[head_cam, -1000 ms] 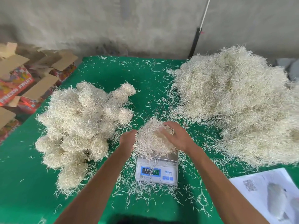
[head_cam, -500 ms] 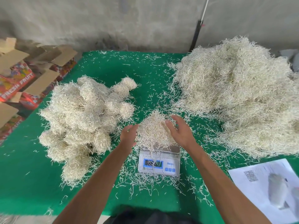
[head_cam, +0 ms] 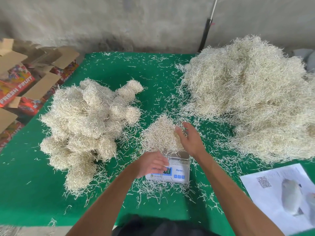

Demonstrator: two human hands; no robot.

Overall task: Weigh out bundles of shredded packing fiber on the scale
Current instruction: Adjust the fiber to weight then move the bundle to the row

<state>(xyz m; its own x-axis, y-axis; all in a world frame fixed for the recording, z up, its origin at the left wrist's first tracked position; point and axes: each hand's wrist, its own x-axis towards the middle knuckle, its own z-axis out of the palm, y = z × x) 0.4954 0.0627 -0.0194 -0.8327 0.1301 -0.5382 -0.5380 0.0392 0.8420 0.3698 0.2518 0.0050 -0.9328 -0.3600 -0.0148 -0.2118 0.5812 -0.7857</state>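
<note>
Head view: fiber bundle (head_cam: 162, 135) sits on the scale (head_cam: 177, 169), centre of the green table (head_cam: 20, 176). Right hand (head_cam: 190, 138) at the bundle's 3 o'clock side, fingers straight and spread, grip wide, touching the fiber, holding nothing. Left hand (head_cam: 151, 163) at the bundle's 6 o'clock, over the left part of the scale display, fingers relaxed, grip loose and holding nothing. Pile of finished bundles (head_cam: 85, 123) at 9 o'clock of the scale, big loose fiber heap (head_cam: 252, 97) at 2 o'clock. Printed sheet (head_cam: 283, 196) at 4 o'clock. Cardboard boxes (head_cam: 22, 82) off the table's left edge.
</note>
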